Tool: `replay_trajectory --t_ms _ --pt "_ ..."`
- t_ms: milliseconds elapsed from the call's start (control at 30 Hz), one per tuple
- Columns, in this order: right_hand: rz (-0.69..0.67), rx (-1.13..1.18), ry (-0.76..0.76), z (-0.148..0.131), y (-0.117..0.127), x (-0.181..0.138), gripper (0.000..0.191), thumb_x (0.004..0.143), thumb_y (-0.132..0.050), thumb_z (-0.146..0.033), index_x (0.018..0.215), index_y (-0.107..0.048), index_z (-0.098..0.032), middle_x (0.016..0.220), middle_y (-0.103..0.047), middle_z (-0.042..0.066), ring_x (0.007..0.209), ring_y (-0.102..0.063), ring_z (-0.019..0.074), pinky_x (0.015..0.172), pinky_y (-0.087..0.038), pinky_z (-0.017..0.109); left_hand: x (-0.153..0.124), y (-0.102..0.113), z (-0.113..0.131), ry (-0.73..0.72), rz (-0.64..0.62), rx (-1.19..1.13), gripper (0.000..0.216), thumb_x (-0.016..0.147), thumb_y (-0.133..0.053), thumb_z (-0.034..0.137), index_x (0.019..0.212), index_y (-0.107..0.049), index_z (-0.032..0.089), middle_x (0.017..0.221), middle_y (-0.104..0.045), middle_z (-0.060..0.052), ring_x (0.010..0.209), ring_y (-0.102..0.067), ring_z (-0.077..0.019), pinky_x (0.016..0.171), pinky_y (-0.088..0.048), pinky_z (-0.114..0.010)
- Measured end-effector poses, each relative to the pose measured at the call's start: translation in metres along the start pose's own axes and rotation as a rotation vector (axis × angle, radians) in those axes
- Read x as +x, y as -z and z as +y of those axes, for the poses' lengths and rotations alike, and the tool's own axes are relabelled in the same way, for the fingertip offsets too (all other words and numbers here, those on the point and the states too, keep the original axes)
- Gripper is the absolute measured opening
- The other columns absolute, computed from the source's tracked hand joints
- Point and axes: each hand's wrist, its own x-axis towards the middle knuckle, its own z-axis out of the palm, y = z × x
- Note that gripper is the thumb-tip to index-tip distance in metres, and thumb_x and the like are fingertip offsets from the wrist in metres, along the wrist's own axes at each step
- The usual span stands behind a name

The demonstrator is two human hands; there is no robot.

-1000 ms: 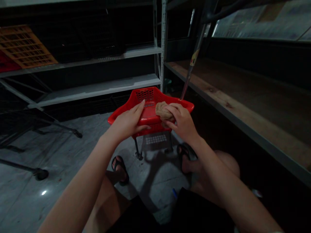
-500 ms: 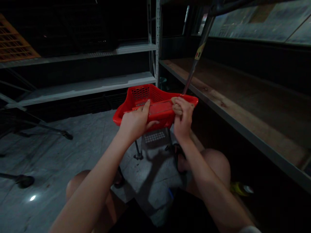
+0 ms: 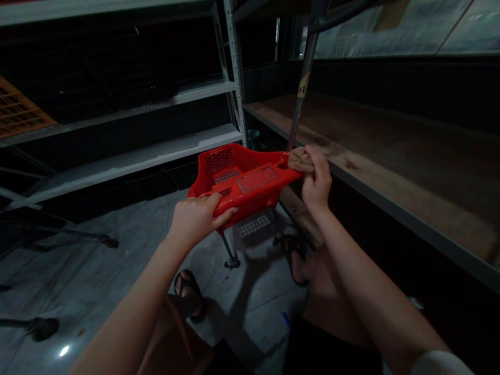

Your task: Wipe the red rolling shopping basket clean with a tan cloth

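Observation:
A small red plastic shopping cart [image 3: 250, 195] with perforated basket walls stands before me on the floor, its handle side towards me. My left hand [image 3: 197, 216] is closed over the left part of the handle edge, thumb on the near side. In my right hand [image 3: 318, 179] is a crumpled brown cloth [image 3: 300, 160], pressed against the right end of the same edge. A rectangular panel [image 3: 258, 179] on the handle shows between the hands. Beneath the basket I see a lower grid [image 3: 254, 226] and a leg ending in a caster [image 3: 232, 262].
White metal shelving [image 3: 203, 138] stands behind on the left, with an orange crate [image 3: 23, 112] on it. A wooden shelf [image 3: 336, 156] runs along the right, and a metal pole [image 3: 300, 107] rises just behind the cart. My sandalled feet flank the cart's near side.
My right hand has slid the cloth outward to the right end of the handle edge. My left hand has shifted left and down along it, and the cart now sits more tilted in view.

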Motion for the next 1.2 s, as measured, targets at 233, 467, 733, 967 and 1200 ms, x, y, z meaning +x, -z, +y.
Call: replay_trajectory --t_ms 233,467,733,967,1200 --pt "-0.05 0.114 -0.074 0.035 -0.023 0.041 0.054 0.091 -0.04 -0.014 0.141 -0.058 -0.026 0.135 -0.069 0.01 0.126 -0.065 0.0257 0.105 -0.054 0.051 0.0 -0.008 0.009 0.054 0.056 0.007 0.061 0.096 -0.043 0.072 0.116 -0.073 0.023 0.095 -0.08 -0.014 0.087 -0.076 -0.0343 0.068 -0.051 -0.038" --pt "0.003 0.188 -0.101 -0.062 -0.018 -0.04 0.065 0.094 -0.037 -0.015 0.156 -0.042 -0.035 0.154 -0.054 0.007 0.146 -0.049 0.0251 0.12 -0.043 0.055 -0.003 -0.005 0.033 0.122 0.089 -0.017 0.061 0.096 -0.044 0.071 0.113 -0.073 0.021 0.095 -0.08 -0.016 0.086 -0.076 -0.0331 0.071 -0.052 -0.037" --pt "-0.008 0.412 -0.065 -0.092 0.002 -0.073 0.05 0.098 -0.048 -0.024 0.147 -0.055 -0.035 0.15 -0.059 0.003 0.146 -0.049 0.0248 0.124 -0.039 0.055 -0.029 0.014 0.089 0.031 0.129 -0.194 0.054 0.103 -0.046 0.052 0.134 -0.061 0.009 0.11 -0.077 -0.018 0.092 -0.075 -0.0311 0.081 -0.057 -0.042" --pt "-0.031 0.545 -0.157 -0.054 -0.003 -0.042 0.046 0.098 -0.047 -0.028 0.144 -0.054 -0.024 0.146 -0.062 0.011 0.136 -0.059 0.0262 0.118 -0.047 0.052 -0.05 -0.026 0.029 -0.259 0.212 -0.518 0.06 0.097 -0.058 0.059 0.141 -0.056 0.019 0.135 -0.068 -0.014 0.126 -0.062 -0.0303 0.107 -0.048 -0.046" --pt "0.006 0.522 -0.196 -0.141 0.005 -0.104 0.051 0.098 -0.039 -0.019 0.147 -0.05 -0.027 0.152 -0.055 0.011 0.147 -0.049 0.027 0.124 -0.04 0.054 -0.051 -0.068 0.022 -0.115 0.293 -0.564 0.042 0.102 -0.049 0.053 0.12 -0.063 0.018 0.115 -0.069 -0.012 0.111 -0.059 -0.0283 0.098 -0.046 -0.042"
